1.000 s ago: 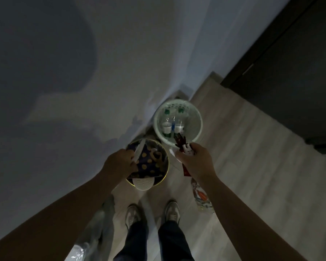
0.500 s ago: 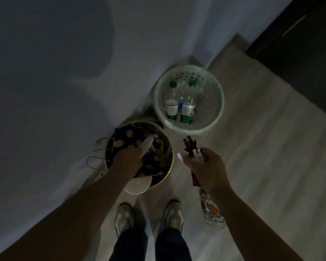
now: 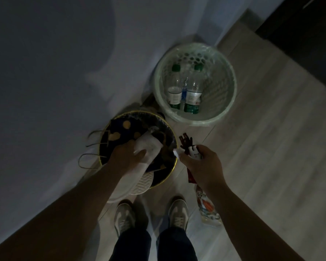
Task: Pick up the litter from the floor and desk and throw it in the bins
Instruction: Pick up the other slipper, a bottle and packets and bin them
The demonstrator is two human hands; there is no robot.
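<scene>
The left hand (image 3: 127, 157) is over the dark bin (image 3: 167, 123), its fingers (image 3: 139, 153) pinching a white wrapper (image 3: 149, 146) that sticks out ahead of the fingertips, above the bin's mouth. Below the wrist a ribbed white piece (image 3: 143, 185) lies across the near rim; whether the hand holds it too cannot be told in this dim light.

The right hand (image 3: 203, 166) is just right of that bin, over the floor (image 3: 262, 147), with its fingers curled round a bundle of litter. Red wrappers (image 3: 186, 144) poke out ahead of the knuckles, and a printed packet (image 3: 207, 206) hangs under the wrist. The white bin (image 3: 232, 85), with bottles (image 3: 192, 95) in it, stands well ahead of these fingers.

The risks, as I judge them:
- The white wrapper is light and flat. If the fingers part too high, it may drift onto the rim or the floor.
- The dark bin looks nearly full, so litter laid on top may slide off.
- The right hand's bundle is loose. The hanging packet could slip out while the hand is over the floor.
- The ribbed piece overhangs the rim, and a nudge from the forearm could tip it out.
</scene>
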